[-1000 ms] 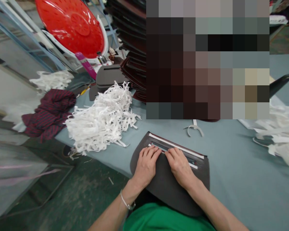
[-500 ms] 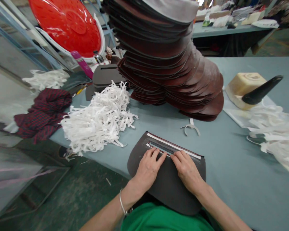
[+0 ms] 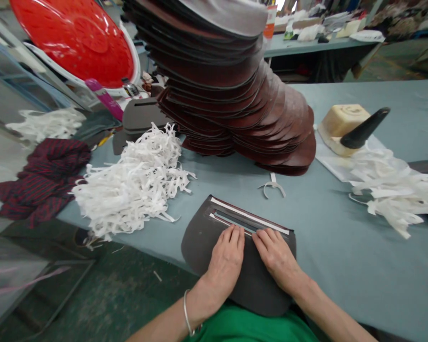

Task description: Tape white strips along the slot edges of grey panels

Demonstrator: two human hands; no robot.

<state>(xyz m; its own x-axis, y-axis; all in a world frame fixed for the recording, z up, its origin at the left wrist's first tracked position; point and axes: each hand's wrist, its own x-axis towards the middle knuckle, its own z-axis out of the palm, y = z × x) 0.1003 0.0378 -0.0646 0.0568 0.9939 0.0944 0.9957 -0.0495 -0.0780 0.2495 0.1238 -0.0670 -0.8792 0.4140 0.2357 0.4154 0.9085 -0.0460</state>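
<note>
A dark grey panel (image 3: 199,241) with rounded ends and a brown upper edge lies at the table's near edge, partly over my lap. A long white strip (image 3: 249,215) runs along its straight top edge, with a narrow slot (image 3: 231,219) below. Along the slot's lower edge runs a thinner white strip (image 3: 218,219). My left hand (image 3: 227,261) lies on the panel, fingers stretched side by side, tips on that lower edge. Beside it, my right hand (image 3: 276,259) rests with outstretched fingertips at the slot's right end. Both thumbs are mostly hidden.
A tall leaning stack of brown panels (image 3: 242,109) stands beyond my hands. White strips are heaped at left (image 3: 128,185) and right (image 3: 395,185). A cream container (image 3: 344,123) with a black-handled tool (image 3: 365,128) is at right. A curved white scrap (image 3: 274,186) lies near the stack.
My left hand has slid right along the slot's lower edge, closer to my right hand, and its fingers have drawn together. The whole view has shifted slightly.
</note>
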